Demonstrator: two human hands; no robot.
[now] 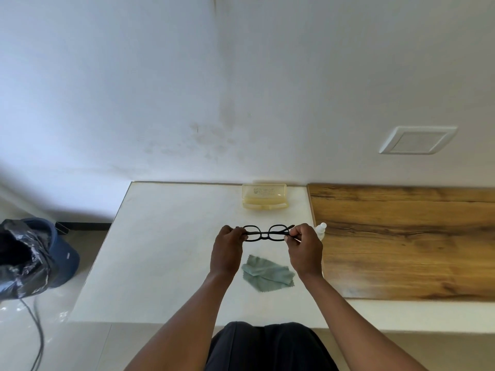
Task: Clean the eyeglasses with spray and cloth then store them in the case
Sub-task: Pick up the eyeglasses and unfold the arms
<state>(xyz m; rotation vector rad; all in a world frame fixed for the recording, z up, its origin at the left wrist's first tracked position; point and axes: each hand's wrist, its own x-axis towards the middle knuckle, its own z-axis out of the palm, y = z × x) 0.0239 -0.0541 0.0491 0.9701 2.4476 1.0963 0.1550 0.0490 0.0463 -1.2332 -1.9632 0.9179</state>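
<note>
Far left: blue bin (63, 253) with black liner bag (21, 253) on the floor, cable beside it; white table (160, 250) in centre; left hand (227, 249) pinches the left end of the black eyeglasses (266, 233), fingers curled on the frame; glasses held level above the table – lenses facing the camera; green cloth (267, 271) lies crumpled on the table between the wrists; yellowish case (264, 196) open at the back edge by the wall; right hand (304, 247) pinches the right end; spray bottle (320, 229) just behind it – mostly hidden; wooden surface (401, 242) further right.
</note>
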